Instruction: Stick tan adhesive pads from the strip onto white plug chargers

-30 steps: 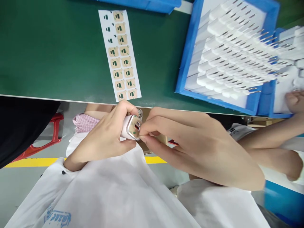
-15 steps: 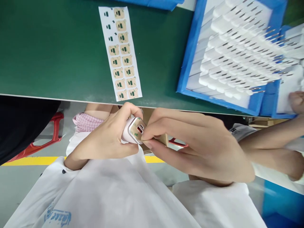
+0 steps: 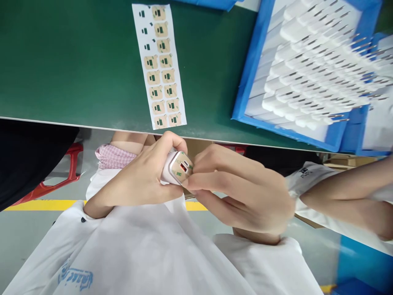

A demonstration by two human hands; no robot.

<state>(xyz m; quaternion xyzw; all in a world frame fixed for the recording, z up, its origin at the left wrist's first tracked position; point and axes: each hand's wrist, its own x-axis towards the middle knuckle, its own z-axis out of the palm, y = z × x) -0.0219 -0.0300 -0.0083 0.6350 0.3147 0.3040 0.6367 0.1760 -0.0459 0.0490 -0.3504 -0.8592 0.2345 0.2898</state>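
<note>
My left hand [image 3: 143, 176] is wrapped around a white charger [image 3: 166, 171], its port face turned up and to the right. On that face lies a tan adhesive sticker [image 3: 177, 167] with green print, and two ports show through its cutouts, one with a red inside. My right hand [image 3: 242, 190] has its fingers pressed together at the sticker's right edge, touching the charger there; its fingertips partly cover that edge. Ahead on the table lies a white sheet of stickers [image 3: 166, 84], with several tan pieces on it and bare spots at the upper left.
A blue tray [image 3: 241, 98] at the right holds rows of white chargers [image 3: 294, 78] with metal prongs. Another blue tray [image 3: 211, 3] shows at the far edge of the green table [image 3: 76, 61]. A co-worker's arm [image 3: 344, 184] is at the right; a red stool [image 3: 69, 168] stands at the left.
My right hand has shifted left, its fingers now lying closer against the sticker's edge. The charger stays in my left hand. The co-worker's hand at the right has left the view.
</note>
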